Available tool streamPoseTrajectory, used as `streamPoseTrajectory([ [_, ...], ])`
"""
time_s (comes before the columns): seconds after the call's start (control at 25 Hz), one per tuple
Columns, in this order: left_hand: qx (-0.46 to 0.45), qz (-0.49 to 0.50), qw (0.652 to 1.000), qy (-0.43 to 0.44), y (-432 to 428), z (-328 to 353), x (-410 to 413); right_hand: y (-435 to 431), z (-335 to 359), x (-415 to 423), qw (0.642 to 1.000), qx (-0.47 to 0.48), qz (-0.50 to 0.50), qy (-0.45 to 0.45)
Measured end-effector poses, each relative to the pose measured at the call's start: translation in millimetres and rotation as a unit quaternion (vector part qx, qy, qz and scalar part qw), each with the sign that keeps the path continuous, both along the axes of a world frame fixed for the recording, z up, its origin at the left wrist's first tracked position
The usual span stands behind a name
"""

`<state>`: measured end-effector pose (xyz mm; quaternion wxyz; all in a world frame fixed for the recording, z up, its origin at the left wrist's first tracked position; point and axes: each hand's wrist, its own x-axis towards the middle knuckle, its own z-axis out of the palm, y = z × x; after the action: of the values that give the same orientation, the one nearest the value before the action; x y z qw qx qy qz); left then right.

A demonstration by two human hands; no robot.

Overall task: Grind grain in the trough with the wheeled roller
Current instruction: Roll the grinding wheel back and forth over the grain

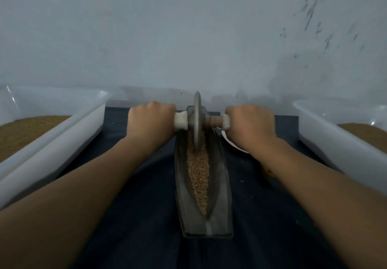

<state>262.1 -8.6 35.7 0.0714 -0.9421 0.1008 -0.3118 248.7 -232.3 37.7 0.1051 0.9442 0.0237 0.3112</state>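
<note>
- Grain (199,172) sits in a narrow tan strip down the groove of the boat-shaped metal trough (222,185), running from under the wheel almost to the near tip.
- That trough lies lengthwise, pointing away from the person, on a dark blue cloth (146,195) in the middle of the view.
- Wheeled roller (197,122) stands upright on its edge at the far end of the trough, the disc's rim down in the grain and its axle running left to right.
- Left hand (151,119) is wrapped in a closed fist around the pale handle sticking out on the left side of the disc.
- Right hand (251,125) is fisted the same way around the handle on the right, with a bit of wooden axle showing between fist and disc.
- White plastic tray (62,134) on the left, with brown stuff inside; I can't tell exactly what it is.
- Another white tray (335,140) on the right, same deal.
- Edge of a white dish (228,140) peeks out under the right wrist, just beside the trough.
- Pale scuffed wall (188,38) right behind it all.
</note>
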Motion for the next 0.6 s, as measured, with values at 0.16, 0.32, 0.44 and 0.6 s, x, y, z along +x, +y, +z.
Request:
streamPoseTrajectory([
  [0.16,0.01,-0.025,1.0,0.005,16.6,-7.9,-59.4,-4.9,2.2,-63.4,0.998,-0.03,0.042,0.033],
  [0.32,0.091,-0.07,0.992,-0.051,27.5,11.3,-103.3,-14.7,2.5,-114.2,0.994,-0.009,0.104,-0.034],
  [0.44,0.108,-0.017,0.994,-0.016,15.6,7.4,-77.1,-15.4,-10.8,-86.1,0.997,0.015,0.074,-0.02],
  [0.6,0.105,-0.007,0.994,-0.041,-7.1,9.3,-3.5,-8.0,-15.4,-7.2,0.996,0.065,0.0,0.053],
])
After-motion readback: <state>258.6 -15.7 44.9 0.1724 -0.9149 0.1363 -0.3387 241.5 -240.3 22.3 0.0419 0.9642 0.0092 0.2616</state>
